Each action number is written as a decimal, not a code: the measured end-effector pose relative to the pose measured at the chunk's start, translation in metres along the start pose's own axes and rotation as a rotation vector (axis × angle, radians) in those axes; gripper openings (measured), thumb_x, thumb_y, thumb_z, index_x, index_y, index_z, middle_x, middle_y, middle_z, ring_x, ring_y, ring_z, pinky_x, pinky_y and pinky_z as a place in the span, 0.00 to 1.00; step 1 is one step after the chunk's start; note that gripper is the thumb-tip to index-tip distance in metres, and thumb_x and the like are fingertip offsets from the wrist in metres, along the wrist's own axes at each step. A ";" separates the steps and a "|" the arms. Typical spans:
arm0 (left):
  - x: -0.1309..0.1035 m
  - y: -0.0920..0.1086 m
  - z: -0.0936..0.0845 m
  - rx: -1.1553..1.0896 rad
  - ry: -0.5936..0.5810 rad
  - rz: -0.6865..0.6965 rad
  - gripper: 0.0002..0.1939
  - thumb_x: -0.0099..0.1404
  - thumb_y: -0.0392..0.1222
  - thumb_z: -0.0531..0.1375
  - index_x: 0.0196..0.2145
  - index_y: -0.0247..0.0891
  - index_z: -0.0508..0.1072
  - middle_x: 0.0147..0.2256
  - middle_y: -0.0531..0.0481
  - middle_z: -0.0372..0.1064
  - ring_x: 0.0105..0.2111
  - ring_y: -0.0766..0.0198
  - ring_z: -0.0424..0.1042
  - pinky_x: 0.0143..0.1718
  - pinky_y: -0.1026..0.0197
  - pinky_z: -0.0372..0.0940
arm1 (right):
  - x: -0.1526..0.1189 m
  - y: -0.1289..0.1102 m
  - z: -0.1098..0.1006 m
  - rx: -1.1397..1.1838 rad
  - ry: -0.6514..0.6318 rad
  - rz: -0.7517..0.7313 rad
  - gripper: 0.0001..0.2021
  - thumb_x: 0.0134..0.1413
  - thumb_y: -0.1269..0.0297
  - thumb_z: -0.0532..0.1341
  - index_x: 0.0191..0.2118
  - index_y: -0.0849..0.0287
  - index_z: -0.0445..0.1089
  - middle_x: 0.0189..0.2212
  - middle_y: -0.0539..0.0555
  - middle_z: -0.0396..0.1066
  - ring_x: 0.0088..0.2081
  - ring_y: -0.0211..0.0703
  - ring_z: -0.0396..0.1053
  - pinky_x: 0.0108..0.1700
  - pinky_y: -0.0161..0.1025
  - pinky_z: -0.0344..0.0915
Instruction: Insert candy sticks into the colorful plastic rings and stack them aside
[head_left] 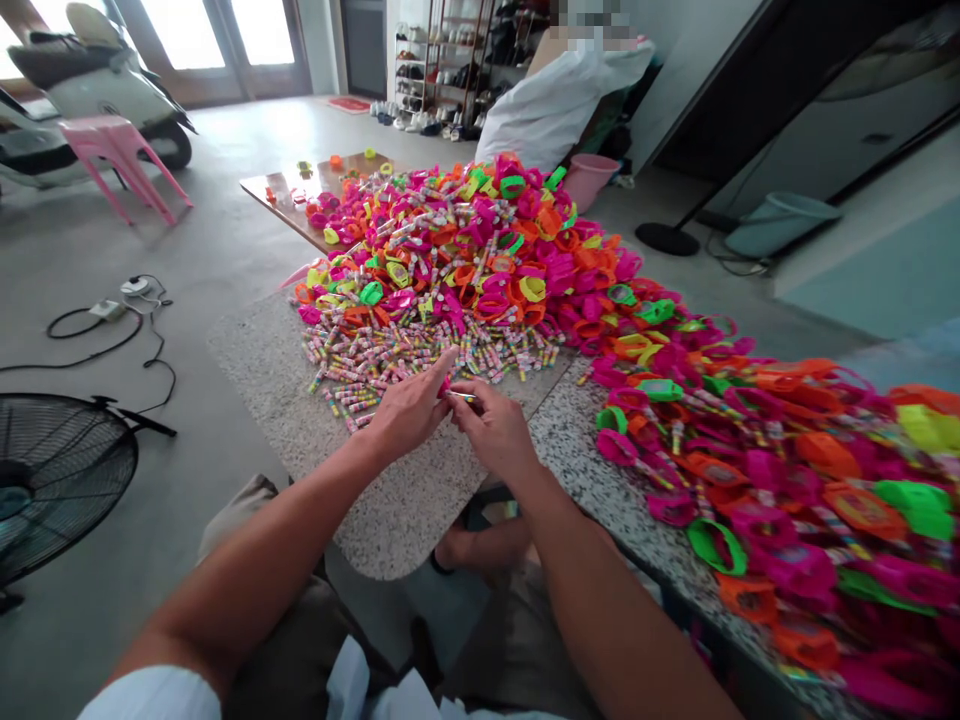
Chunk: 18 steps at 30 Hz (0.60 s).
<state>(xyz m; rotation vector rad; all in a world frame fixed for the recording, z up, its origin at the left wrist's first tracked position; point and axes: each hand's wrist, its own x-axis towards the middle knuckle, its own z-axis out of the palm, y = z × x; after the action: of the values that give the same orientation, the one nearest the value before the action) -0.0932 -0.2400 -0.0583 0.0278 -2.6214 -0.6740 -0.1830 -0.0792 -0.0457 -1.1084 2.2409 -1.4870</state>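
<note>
Left hand (409,410) holds small bright-pink plastic piece (445,386), partly hidden; right hand (493,425) pinches slim pale stick (463,397) just beside it, above speckled grey stone tabletop (405,515). Light, steady fingertips, aligned pieces probably serve best.

We wear a white cloth shirt (420,702) above plain beige cloth legwear (238,512).
Our wide, white cloth sleeve (154,697) ends near the left elbow, leaving the forearm bare; both our left hand (409,412) and right hand (493,428) are ungloved, and creases mark the legwear.
</note>
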 end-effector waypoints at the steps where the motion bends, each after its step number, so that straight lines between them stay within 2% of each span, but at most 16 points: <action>1: 0.000 0.000 0.000 0.004 -0.010 -0.004 0.45 0.74 0.40 0.58 0.78 0.41 0.38 0.48 0.43 0.79 0.48 0.56 0.79 0.51 0.55 0.71 | 0.000 0.000 0.000 0.011 -0.005 0.008 0.16 0.67 0.52 0.61 0.49 0.58 0.78 0.28 0.52 0.80 0.27 0.44 0.77 0.32 0.39 0.72; 5: 0.000 0.002 0.001 0.021 -0.037 0.003 0.45 0.74 0.41 0.57 0.78 0.40 0.35 0.44 0.45 0.79 0.43 0.57 0.79 0.46 0.57 0.71 | 0.000 -0.002 -0.003 0.052 -0.031 -0.005 0.15 0.66 0.53 0.61 0.47 0.57 0.78 0.26 0.51 0.79 0.26 0.44 0.77 0.30 0.38 0.70; 8: 0.001 0.004 0.000 0.013 -0.015 0.001 0.46 0.73 0.41 0.57 0.78 0.41 0.36 0.42 0.46 0.79 0.41 0.57 0.79 0.45 0.57 0.71 | -0.001 -0.002 -0.004 0.070 -0.016 -0.026 0.15 0.66 0.52 0.62 0.47 0.57 0.78 0.28 0.52 0.79 0.28 0.44 0.77 0.31 0.38 0.71; 14: 0.002 0.001 -0.002 0.036 -0.001 -0.001 0.45 0.74 0.41 0.57 0.79 0.40 0.36 0.40 0.46 0.79 0.41 0.58 0.79 0.45 0.58 0.70 | -0.001 0.002 0.000 0.086 0.055 -0.056 0.15 0.65 0.51 0.64 0.48 0.54 0.80 0.41 0.55 0.82 0.35 0.45 0.79 0.38 0.40 0.75; 18: 0.002 0.001 0.000 0.067 0.023 0.012 0.45 0.75 0.42 0.56 0.78 0.36 0.33 0.42 0.43 0.80 0.41 0.56 0.80 0.44 0.58 0.70 | -0.002 0.004 0.003 0.094 0.073 -0.043 0.16 0.66 0.50 0.63 0.48 0.54 0.80 0.38 0.54 0.82 0.34 0.44 0.78 0.37 0.39 0.74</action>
<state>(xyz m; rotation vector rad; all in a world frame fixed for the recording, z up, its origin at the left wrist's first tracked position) -0.0945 -0.2390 -0.0571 0.0394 -2.6189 -0.5775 -0.1821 -0.0794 -0.0513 -1.0978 2.1820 -1.6569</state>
